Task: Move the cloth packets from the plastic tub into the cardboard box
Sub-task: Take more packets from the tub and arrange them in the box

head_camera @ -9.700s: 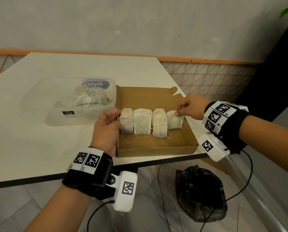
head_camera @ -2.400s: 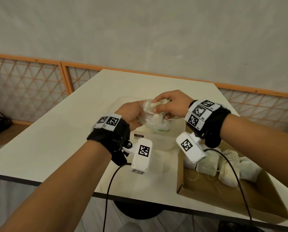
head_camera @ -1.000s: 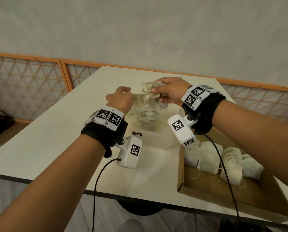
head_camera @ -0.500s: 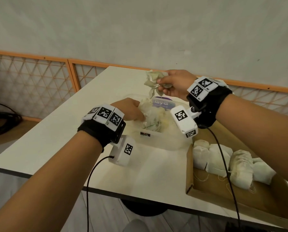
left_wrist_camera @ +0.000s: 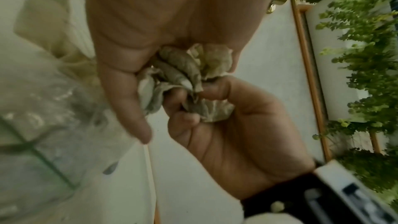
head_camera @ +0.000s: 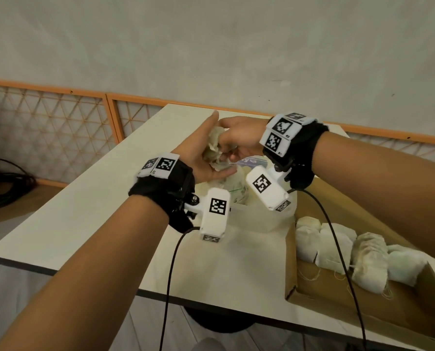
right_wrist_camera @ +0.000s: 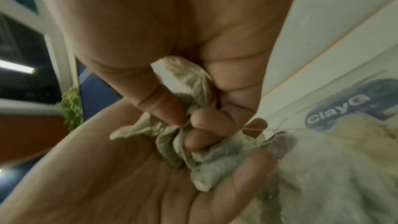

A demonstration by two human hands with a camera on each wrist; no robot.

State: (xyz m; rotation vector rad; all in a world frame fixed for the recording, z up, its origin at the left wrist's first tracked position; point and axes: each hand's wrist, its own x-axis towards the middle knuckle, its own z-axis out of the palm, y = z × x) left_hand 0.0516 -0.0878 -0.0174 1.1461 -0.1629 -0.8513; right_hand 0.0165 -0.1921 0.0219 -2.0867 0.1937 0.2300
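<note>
My right hand (head_camera: 239, 138) grips a crumpled beige cloth packet (head_camera: 212, 148) in its curled fingers above the clear plastic tub (head_camera: 260, 219). My left hand (head_camera: 198, 158) is raised with its palm against the packet and its fingers straight. In the left wrist view the packet (left_wrist_camera: 189, 67) lies between the left palm (left_wrist_camera: 172, 14) and the right hand (left_wrist_camera: 237, 134). The right wrist view has the packet (right_wrist_camera: 193, 83) pinched by the right hand (right_wrist_camera: 172, 31) over the left palm (right_wrist_camera: 129, 176). The cardboard box (head_camera: 310, 282) at right holds a row of several packets (head_camera: 338, 247).
A clear bag with more packets (head_camera: 234, 188) sits in the tub, whose blue label (right_wrist_camera: 338, 113) faces the far side. The box lies at the table's front right corner. Wrist-camera cables (head_camera: 338, 236) hang over the box. Black cables (head_camera: 6, 178) lie on the floor at left.
My left hand has come up out of the tub and off the bag, and now has its palm against the packet. My right hand still grips the packet, a little lower and nearer the left hand.
</note>
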